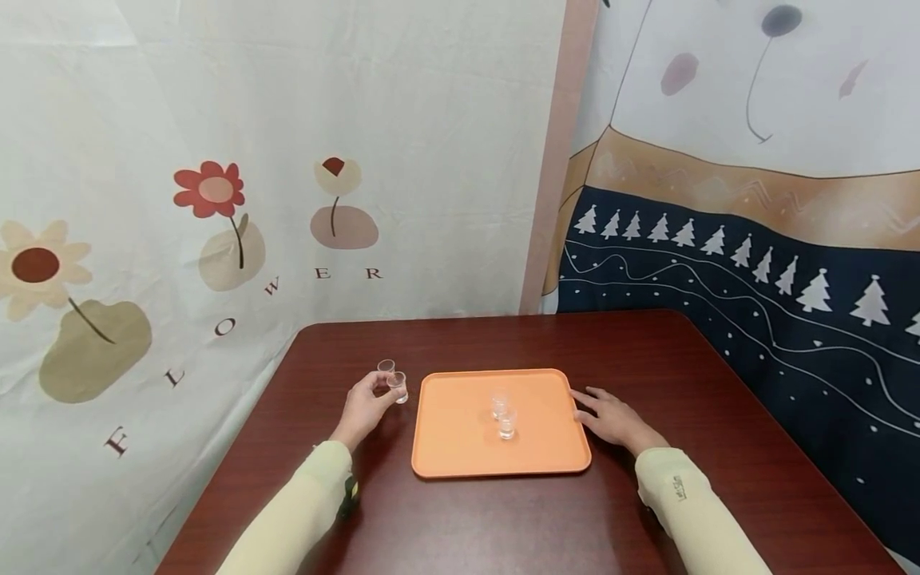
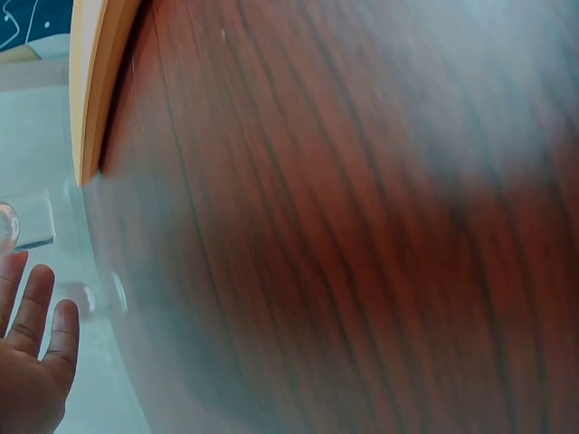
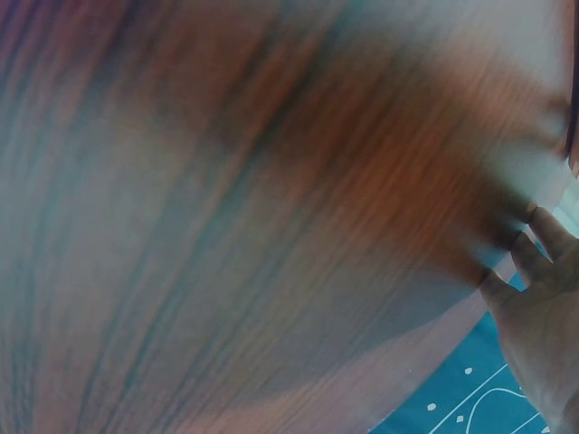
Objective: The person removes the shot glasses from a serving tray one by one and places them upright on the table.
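Left hand (image 1: 365, 406) at the table (image 1: 719, 415), thumb and fingers curled around a small clear glass (image 1: 398, 386), a second clear glass (image 1: 386, 367) just beyond the fingertips. Likely light, rigid, slick and breakable, so best pinched gently around the side wall, kept upright. To the right of that hand, an orange tray (image 1: 460, 447) carrying two more small glasses (image 1: 503, 415) near its middle. Right hand (image 1: 609, 417) flat on the table, fingers relaxed and spread, fingertips at the tray's right rim, holding nothing.
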Tool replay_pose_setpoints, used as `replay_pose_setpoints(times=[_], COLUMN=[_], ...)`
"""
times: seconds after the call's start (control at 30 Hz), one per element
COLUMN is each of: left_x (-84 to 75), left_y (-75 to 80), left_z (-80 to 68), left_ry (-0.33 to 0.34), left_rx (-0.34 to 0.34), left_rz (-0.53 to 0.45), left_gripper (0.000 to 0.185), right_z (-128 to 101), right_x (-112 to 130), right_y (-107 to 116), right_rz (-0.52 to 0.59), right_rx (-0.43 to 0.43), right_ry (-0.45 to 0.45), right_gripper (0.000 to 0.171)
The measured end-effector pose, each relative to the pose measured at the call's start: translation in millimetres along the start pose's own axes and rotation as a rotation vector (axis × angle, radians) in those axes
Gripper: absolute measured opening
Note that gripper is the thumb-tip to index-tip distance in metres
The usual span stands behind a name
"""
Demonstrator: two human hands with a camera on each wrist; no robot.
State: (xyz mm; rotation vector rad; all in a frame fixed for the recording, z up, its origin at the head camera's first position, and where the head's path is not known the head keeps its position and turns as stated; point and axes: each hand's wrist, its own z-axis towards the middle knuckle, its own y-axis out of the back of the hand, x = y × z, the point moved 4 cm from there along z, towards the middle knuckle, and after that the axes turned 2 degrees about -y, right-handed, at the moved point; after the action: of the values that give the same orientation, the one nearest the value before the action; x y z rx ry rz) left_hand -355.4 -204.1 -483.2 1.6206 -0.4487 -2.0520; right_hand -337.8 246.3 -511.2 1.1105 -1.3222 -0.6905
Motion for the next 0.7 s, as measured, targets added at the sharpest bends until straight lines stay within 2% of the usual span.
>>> replay_pose_setpoints(times=[0.27, 0.7], left_x=[14.5, 30.8], left_y=[8.9, 13.9], left_z=[3.2, 6.6], left_ry=[0.058, 0.098], left_rx=[-0.022, -0.028], left_rz=[-0.011, 0.034], left_gripper=[0.037, 0.04], right_z=[-1.0, -0.2], right_x=[-2.0, -0.3], right_y=[-1.5, -1.5], right_rz=[0.001, 0.007], right_rx=[0.001, -0.005], right_ry=[-0.007, -0.013], right_gripper=[0.055, 0.055])
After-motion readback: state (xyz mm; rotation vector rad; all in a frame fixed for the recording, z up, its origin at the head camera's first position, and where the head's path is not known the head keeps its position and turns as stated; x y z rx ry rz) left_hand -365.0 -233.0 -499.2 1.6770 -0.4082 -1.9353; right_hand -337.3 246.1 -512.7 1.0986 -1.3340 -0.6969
